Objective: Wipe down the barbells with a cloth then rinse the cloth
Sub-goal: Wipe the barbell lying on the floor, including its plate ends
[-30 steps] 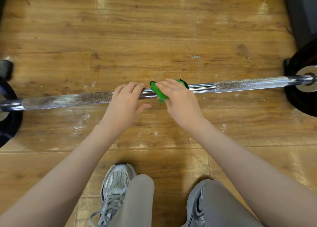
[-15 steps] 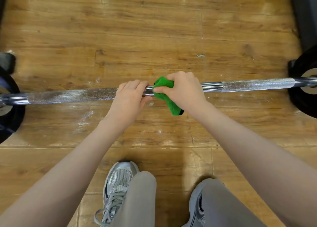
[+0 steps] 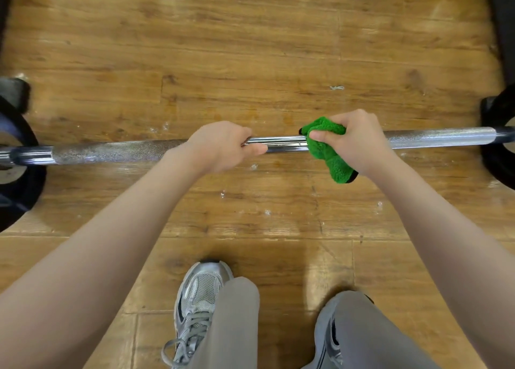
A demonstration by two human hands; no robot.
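Wooden flooring supports the barbell; the left hand clenches its smooth centre to steady it while the right hand grips the green cloth wrapped around the shaft for wiping

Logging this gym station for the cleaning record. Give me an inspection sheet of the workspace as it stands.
Surface: wooden floor, scuffed, with white specks near the bar.
Job's things: bar lies across the floor; green cloth is wrapped on its smooth middle.
Clutter: small pale scrap beyond the bar.
Hands: left hand grips the bar bare; right hand grips the cloth on the bar.
Cables: nothing seen.
Surroundings: black plates at both ends; grey shoes and trouser legs below.
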